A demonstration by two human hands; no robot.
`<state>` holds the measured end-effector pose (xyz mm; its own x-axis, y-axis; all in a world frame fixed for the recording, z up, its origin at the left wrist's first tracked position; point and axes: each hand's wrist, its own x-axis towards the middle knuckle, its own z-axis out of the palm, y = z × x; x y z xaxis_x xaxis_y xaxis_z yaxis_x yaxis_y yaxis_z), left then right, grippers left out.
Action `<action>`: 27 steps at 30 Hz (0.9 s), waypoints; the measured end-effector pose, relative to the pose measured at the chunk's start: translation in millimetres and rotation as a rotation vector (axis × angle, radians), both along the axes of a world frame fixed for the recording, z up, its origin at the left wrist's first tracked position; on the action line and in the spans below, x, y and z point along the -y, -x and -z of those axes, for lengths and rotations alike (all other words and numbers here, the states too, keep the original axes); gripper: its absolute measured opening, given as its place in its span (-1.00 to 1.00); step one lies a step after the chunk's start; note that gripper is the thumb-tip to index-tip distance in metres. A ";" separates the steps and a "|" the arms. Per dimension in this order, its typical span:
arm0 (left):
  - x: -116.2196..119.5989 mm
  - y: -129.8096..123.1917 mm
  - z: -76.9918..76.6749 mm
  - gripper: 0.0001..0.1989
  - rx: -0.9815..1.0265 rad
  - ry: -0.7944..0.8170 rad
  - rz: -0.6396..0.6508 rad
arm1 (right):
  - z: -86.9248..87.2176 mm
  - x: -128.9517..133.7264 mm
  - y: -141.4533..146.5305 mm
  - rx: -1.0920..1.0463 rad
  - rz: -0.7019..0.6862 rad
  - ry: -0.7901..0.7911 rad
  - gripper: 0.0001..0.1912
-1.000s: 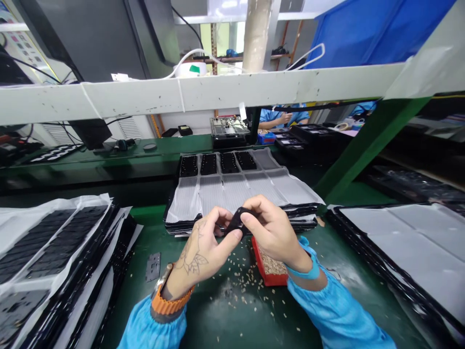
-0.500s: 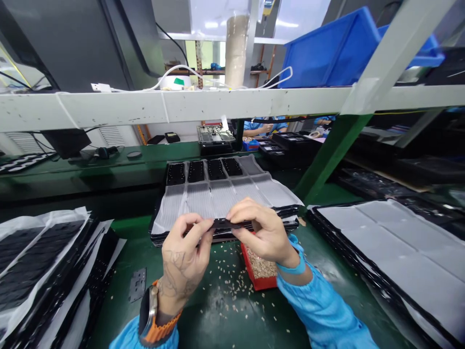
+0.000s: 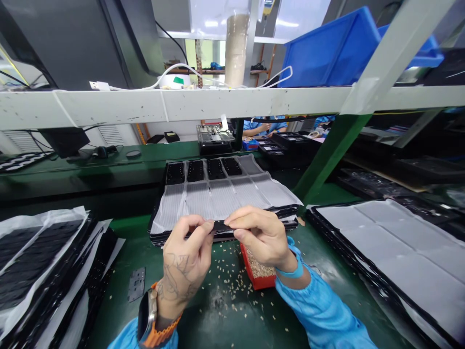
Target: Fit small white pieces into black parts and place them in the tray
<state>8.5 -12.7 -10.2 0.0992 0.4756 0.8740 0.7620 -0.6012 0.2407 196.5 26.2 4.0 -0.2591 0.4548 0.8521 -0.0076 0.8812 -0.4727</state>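
Both hands pinch a small flat black plate (image 3: 220, 226) between them, seen nearly edge-on. At its left end, the thumb and forefinger of my left hand (image 3: 187, 252) are closed on it. My right hand (image 3: 259, 237) grips the right end, its fingers bunched together. Just behind is a stack of trays with a white lining (image 3: 218, 196), with several black plates (image 3: 196, 170) in its far row. Under the right hand, a red box (image 3: 264, 282) holds many tiny pale pieces. A dark plate with holes (image 3: 136, 284) lies on the bench left of my left wrist.
Tiny pale pieces are scattered over the green bench (image 3: 210, 310). Tray stacks stand at left (image 3: 47, 271) and right (image 3: 395, 257). A white shelf beam (image 3: 218, 105) crosses above, with a slanted post (image 3: 334, 145) at right. Another person's hand (image 3: 262, 128) shows far back.
Both hands stay on the black plate. The right fingers have shifted slightly left and down along it; the view has moved very little.
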 end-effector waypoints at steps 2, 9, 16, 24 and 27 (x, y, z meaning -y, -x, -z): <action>-0.2 -0.7 0.4 -0.85 -0.003 0.012 -0.008 | 0.0 0.6 1.4 -0.007 0.015 0.010 -0.90; -1.5 1.3 -4.4 -0.87 0.006 0.036 0.048 | 0.0 -1.8 -0.3 0.056 0.008 0.071 -0.90; -0.5 1.4 -7.2 -0.87 -0.009 0.052 0.076 | -2.8 -0.7 -5.8 0.070 -0.058 0.108 -0.85; 0.3 -2.3 -4.1 -0.86 -0.031 0.062 0.067 | 0.4 1.8 1.4 0.008 0.028 0.124 -0.89; 0.2 -4.0 -2.7 -0.86 -0.035 0.033 0.049 | 0.0 3.7 3.4 -0.011 0.047 0.109 -0.87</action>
<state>12.5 -12.9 -7.4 0.1537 0.4982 0.8533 0.7399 -0.6304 0.2348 193.1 22.5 4.0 -0.2257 0.5568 0.7994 0.0270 0.8238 -0.5662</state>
